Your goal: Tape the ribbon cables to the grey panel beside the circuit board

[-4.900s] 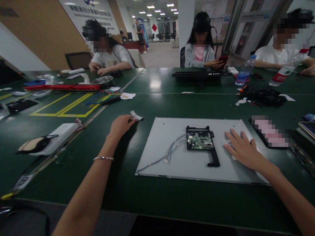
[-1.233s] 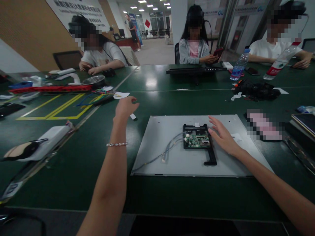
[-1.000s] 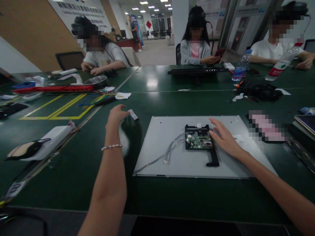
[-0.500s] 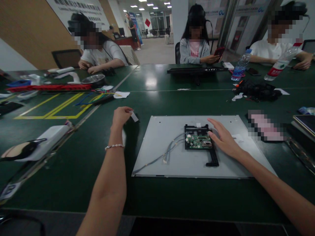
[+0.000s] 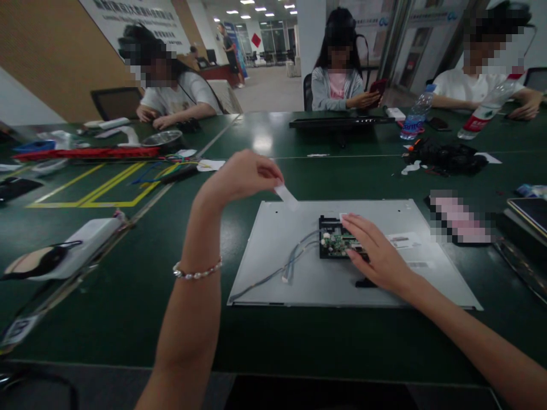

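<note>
My left hand (image 5: pixel 245 176) pinches a short strip of whitish tape (image 5: pixel 287 196) by one end, raised near the far left corner of a flat grey metal panel (image 5: pixel 265 256). On the panel lies a black bracket (image 5: pixel 327 219) carrying a green circuit board (image 5: pixel 335 245). My right hand (image 5: pixel 376 247) rests over the right side of the board and bracket, fingers stretched out, hiding part of both. Grey cables (image 5: pixel 290 259) run from the board to the panel's near left corner. A small white piece (image 5: pixel 343 217) sits at the bracket's far edge, by my right fingertips.
A pink-faced phone-like slab (image 5: pixel 461 219) lies right of the panel. Left stands a white box (image 5: pixel 85 245) with a computer mouse (image 5: pixel 40 259) on it. Across the green table (image 5: pixel 265 341) are a monitor (image 5: pixel 342 123), bottles (image 5: pixel 489 111), tangled black cables (image 5: pixel 448 158) and three seated people.
My left hand has lifted and moved right with the tape strip, from the bare table to the panel's far edge. My right hand has shifted left, further over the circuit board.
</note>
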The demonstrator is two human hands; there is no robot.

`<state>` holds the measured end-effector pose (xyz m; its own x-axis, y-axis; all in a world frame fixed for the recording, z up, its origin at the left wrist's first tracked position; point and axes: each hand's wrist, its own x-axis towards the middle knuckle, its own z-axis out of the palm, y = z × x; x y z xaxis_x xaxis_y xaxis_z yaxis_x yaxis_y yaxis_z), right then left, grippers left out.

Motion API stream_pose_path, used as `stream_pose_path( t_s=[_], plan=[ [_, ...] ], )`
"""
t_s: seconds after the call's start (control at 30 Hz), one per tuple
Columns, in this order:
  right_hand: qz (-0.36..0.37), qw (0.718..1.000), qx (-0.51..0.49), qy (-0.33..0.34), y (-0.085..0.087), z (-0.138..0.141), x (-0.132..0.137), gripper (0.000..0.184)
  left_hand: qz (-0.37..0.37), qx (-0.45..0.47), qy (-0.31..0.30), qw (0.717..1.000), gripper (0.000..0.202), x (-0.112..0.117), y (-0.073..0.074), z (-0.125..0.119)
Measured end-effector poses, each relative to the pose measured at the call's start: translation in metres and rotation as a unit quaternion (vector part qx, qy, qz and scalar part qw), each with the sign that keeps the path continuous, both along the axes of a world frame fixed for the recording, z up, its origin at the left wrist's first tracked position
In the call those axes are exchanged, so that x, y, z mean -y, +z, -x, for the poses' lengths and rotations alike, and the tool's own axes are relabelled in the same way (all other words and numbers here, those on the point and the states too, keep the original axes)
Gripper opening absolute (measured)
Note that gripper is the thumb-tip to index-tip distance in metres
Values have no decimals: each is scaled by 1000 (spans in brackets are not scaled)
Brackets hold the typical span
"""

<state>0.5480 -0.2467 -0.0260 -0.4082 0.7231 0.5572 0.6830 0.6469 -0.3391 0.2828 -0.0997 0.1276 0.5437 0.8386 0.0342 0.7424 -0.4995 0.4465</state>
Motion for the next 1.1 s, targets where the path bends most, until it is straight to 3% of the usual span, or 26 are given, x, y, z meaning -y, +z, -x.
stream_pose_path(
  t_s=[0.13, 0.33, 0.53, 0.7, 0.8, 0.9, 1.1],
  plan=[
    [17, 997, 69, 28, 7, 18, 12, 60, 148, -135, -86, 976, 18, 6, -20, -36],
    [64, 980, 176, 68, 7, 32, 18, 53, 227, -248, -130, 933, 20, 7, -54, -57],
    [93, 970, 193, 115, 10, 43, 24, 53, 262, -285, -103, 916, 26, 7, -60, -56],
    [107, 965, 201, 134, 6, 50, 30, 55, 276, -268, -76, 920, 29, 10, -62, -48],
    [122, 962, 200, 138, 3, 51, 33, 56, 241, -257, -61, 934, 29, 14, -65, -41],
    [133, 961, 197, 139, 2, 51, 35, 56, 152, -259, -59, 952, 24, 21, -71, -33],
    [132, 964, 183, 140, 3, 51, 36, 55, -15, -169, -46, 984, 29, 43, -100, -11]
  ],
)
